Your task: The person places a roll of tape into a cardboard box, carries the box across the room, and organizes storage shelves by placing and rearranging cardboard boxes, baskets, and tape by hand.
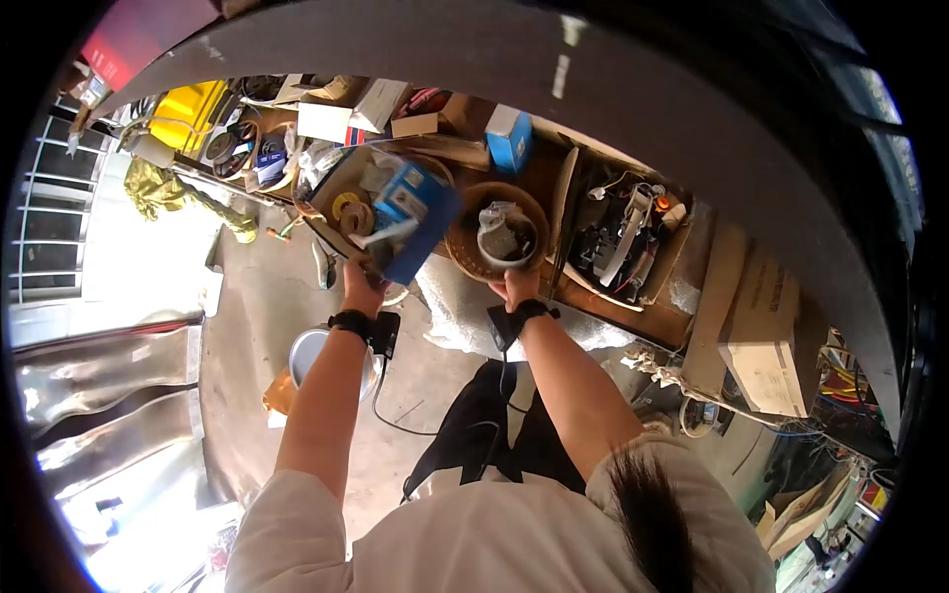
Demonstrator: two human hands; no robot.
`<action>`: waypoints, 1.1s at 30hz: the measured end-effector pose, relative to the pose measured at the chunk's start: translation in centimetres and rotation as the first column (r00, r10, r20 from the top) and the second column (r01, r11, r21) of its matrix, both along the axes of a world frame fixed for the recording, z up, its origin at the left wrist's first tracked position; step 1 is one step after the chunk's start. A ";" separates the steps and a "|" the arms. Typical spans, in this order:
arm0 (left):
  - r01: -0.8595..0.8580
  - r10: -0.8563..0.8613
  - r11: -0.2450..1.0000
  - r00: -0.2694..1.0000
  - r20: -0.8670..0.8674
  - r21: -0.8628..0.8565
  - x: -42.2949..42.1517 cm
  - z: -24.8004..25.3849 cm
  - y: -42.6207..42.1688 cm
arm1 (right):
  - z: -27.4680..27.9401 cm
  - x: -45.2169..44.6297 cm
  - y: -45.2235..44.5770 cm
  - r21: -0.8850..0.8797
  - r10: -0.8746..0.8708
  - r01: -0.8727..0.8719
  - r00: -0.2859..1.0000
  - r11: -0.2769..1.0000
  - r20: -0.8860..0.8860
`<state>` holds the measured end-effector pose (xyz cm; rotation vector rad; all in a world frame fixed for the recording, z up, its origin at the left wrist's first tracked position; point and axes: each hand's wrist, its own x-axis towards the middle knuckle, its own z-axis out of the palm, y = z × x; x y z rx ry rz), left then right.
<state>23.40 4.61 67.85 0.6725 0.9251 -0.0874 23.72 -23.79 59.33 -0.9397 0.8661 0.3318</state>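
My left hand [364, 285] grips the near corner of an open blue box [423, 247], which is tilted. Inside the box I see a roll of tape [356, 219], a blue-and-white packet [407, 194] and clear plastic. My right hand [518, 288] is closed on the near rim of a round brown basket [465, 249], its fingers partly hidden. In that basket sits a pale round container [507, 235] with small dark contents and clear plastic. Both wrists wear black straps with small cabled devices.
Right of the basket, a cardboard box [633, 242] holds cables and parts. A small blue box [508, 138] stands behind. Several cartons and a yellow bin [188, 114] line the back left. Bubble wrap [460, 311] hangs at the front edge; a white bucket [308, 351] is on the floor.
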 end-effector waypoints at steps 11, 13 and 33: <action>0.053 -0.067 0.993 0.987 0.143 0.102 -2.0 0.1 0.1 | 8.1 -12.4 -5.2 0.003 0.263 -0.264 0.961 0.964 0.086; 0.156 -0.317 0.838 0.919 0.235 0.523 -2.8 0.7 -1.2 | 8.7 -13.6 -6.6 0.115 0.284 -0.291 0.956 0.950 0.068; 0.283 -0.496 0.767 0.831 0.252 0.576 -7.1 0.6 -1.6 | 20.4 -2.8 3.0 0.030 0.368 -0.394 0.880 0.918 0.300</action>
